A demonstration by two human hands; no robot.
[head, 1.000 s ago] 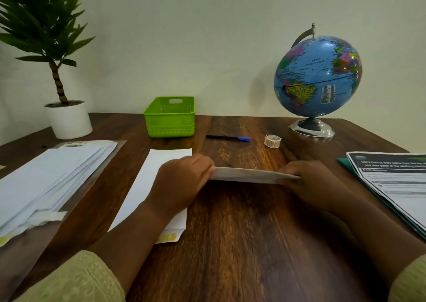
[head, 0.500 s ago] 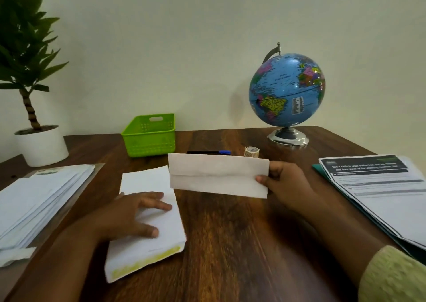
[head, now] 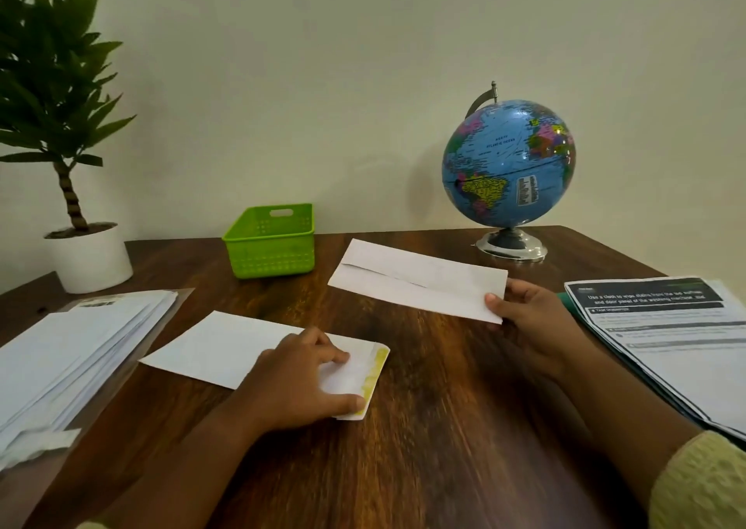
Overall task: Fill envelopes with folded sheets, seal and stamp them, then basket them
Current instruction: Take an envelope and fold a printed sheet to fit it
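My right hand pinches the right end of a folded white sheet and holds it just above the wooden table. My left hand lies flat on a white envelope, near its open flap with the yellow glue strip, which points right. A green plastic basket stands at the back of the table, with nothing showing inside it.
A stack of white envelopes on a clear sleeve lies at the left. Printed sheets on a green folder lie at the right. A globe stands at the back right, a potted plant at the back left.
My left hand let go of the folded sheet and came down on the envelope, which has turned so its flap points right. My right hand lifted the sheet alone.
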